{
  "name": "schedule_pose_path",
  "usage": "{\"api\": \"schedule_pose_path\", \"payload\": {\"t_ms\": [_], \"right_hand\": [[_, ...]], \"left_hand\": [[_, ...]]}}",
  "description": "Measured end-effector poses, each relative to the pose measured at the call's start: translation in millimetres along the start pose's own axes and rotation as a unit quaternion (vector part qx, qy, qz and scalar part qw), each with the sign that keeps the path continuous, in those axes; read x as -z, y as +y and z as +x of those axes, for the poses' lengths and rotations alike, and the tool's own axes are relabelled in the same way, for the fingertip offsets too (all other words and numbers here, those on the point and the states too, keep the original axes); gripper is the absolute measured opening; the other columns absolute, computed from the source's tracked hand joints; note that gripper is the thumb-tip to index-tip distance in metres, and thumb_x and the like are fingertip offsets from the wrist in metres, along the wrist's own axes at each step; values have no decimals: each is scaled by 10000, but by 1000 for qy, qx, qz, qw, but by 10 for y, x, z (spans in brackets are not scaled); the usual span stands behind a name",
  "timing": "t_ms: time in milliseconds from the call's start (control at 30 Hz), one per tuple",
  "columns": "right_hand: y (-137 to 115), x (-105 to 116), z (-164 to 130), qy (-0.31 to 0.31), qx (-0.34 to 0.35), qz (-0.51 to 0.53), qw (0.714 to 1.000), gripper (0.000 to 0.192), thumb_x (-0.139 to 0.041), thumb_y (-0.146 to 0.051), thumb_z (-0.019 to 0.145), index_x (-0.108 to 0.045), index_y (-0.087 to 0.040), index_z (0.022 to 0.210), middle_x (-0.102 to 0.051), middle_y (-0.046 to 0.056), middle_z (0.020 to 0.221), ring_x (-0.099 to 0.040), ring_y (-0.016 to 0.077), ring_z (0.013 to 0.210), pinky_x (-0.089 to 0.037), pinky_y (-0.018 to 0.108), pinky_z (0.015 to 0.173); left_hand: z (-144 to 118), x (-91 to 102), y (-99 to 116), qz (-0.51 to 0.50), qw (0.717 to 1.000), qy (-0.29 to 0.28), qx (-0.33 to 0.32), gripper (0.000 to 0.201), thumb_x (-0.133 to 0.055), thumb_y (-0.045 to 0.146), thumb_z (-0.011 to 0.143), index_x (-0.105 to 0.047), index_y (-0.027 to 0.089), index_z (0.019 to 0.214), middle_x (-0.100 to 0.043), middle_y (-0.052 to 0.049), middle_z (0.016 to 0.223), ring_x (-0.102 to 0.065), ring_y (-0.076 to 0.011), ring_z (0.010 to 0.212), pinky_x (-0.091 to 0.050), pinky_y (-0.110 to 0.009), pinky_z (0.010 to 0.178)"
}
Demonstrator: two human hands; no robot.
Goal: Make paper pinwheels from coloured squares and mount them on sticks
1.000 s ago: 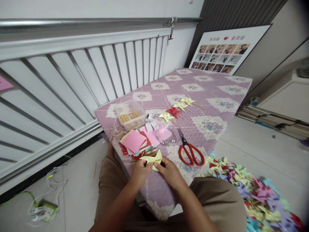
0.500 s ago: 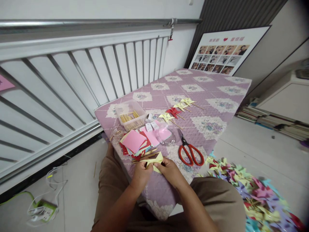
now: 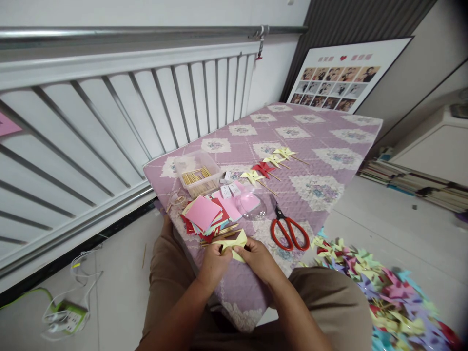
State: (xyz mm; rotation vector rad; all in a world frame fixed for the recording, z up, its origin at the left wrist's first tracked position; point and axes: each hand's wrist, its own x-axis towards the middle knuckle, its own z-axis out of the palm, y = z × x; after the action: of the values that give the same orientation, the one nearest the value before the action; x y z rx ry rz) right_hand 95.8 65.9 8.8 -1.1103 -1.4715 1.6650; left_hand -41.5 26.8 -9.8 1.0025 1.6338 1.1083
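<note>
Between my two hands is a pale yellow paper pinwheel [image 3: 239, 240], its blades partly folded inward. My left hand [image 3: 215, 259] pinches its left side, and my right hand [image 3: 256, 256] pinches the right side near the centre. My fingers cover the middle of the paper. Just beyond them lie several thin wooden sticks [image 3: 228, 230]. A stack of coloured paper squares [image 3: 203, 213], pink on top, sits further left. To the right rest red-handled scissors [image 3: 288, 231]. Finished pinwheels on sticks, such as a red one [image 3: 263, 169], lie in a row behind.
A clear plastic box [image 3: 199, 175] of sticks stands at the back left, with small white boxes [image 3: 229, 190] and a round clear container [image 3: 252, 204] nearby. Many pinwheels [image 3: 387, 292] are heaped on the floor at right. A power strip [image 3: 69, 319] lies at left.
Hardly anything differs. Both hands stay on the yellow paper in nearly the same pose, and the view has shifted very slightly.
</note>
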Motion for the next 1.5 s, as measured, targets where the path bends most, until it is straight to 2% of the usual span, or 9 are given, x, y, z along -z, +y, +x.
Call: {"api": "schedule_pose_path", "payload": {"t_ms": [100, 267, 667, 767, 867, 1000, 1133, 1333, 1500], "right_hand": [[8, -1, 1, 0, 1, 7, 1000, 240, -705, -383, 733, -723, -158, 814, -722, 22, 753, -601, 182, 685, -466, 293, 665], [48, 10, 7, 1, 6, -11, 1000, 242, -688, -390, 743, -723, -161, 815, -714, 16, 734, -597, 182, 675, -470, 295, 658], [50, 16, 5, -7, 4, -14, 1000, 217, -681, -364, 743, -719, -165, 821, -702, 9, 724, -586, 176, 661, -454, 288, 659], [63, 20, 6, -7, 5, -7, 1000, 210, -675, -356, 750, -716, -164, 824, -704, 9, 732, -583, 173, 662, -451, 287, 661], [64, 26, 7, -5, 4, 2, 1000, 222, -684, -364, 742, -721, -161, 825, -715, 19, 755, -589, 178, 678, -452, 286, 653], [34, 35, 2, -13, -7, 2, 1000, 257, -693, -398, 734, -726, -159, 825, -720, 21, 762, -599, 183, 687, -459, 287, 657], [-19, 45, -5, -32, -8, 4, 999, 272, -689, -393, 734, -725, -151, 853, -720, 27, 786, -602, 185, 714, -460, 289, 689], [-24, 50, 0, -39, -2, -18, 999, 210, -670, -358, 751, -710, -153, 777, -689, 8, 715, -558, 162, 648, -431, 273, 642], [46, 32, 7, -27, 3, -3, 1000, 210, -675, -344, 751, -718, -152, 824, -693, 6, 721, -552, 156, 647, -426, 271, 641]], "left_hand": [[-3, -7, -8, 16, 999, 4, -50, 201, -535, 197, 711, -706, 165, 811, -729, -34, 771, -631, -188, 679, -471, -248, 619], [6, -24, -23, 14, 996, 7, -90, 270, -526, 164, 705, -715, 160, 898, -740, -43, 885, -644, -193, 758, -490, -253, 689], [10, -55, -91, 29, 994, 22, -107, 230, -510, 149, 715, -710, 155, 827, -733, -52, 833, -657, -197, 753, -500, -270, 732], [4, -62, -98, 31, 992, 33, -120, 261, -516, 143, 715, -712, 160, 887, -741, -59, 920, -667, -205, 837, -496, -281, 810], [-4, -48, -67, 2, 991, 20, -130, 322, -510, 125, 713, -704, 162, 967, -732, -64, 1021, -660, -213, 932, -482, -291, 877], [-13, -6, -6, -11, 995, -8, -96, 273, -516, 138, 714, -693, 151, 921, -732, -59, 954, -664, -215, 875, -498, -292, 817], [-11, 10, 0, 0, 997, -11, -80, 229, -530, 146, 698, -692, 156, 859, -727, -40, 847, -656, -204, 780, -496, -273, 730], [2, -15, -71, -14, 993, 6, -116, 259, -534, 102, 680, -700, 164, 869, -729, -51, 868, -653, -212, 814, -488, -278, 768], [-8, -35, -75, -22, 990, 21, -140, 316, -535, 83, 682, -727, 173, 915, -735, -58, 936, -654, -224, 873, -478, -292, 829]]}}
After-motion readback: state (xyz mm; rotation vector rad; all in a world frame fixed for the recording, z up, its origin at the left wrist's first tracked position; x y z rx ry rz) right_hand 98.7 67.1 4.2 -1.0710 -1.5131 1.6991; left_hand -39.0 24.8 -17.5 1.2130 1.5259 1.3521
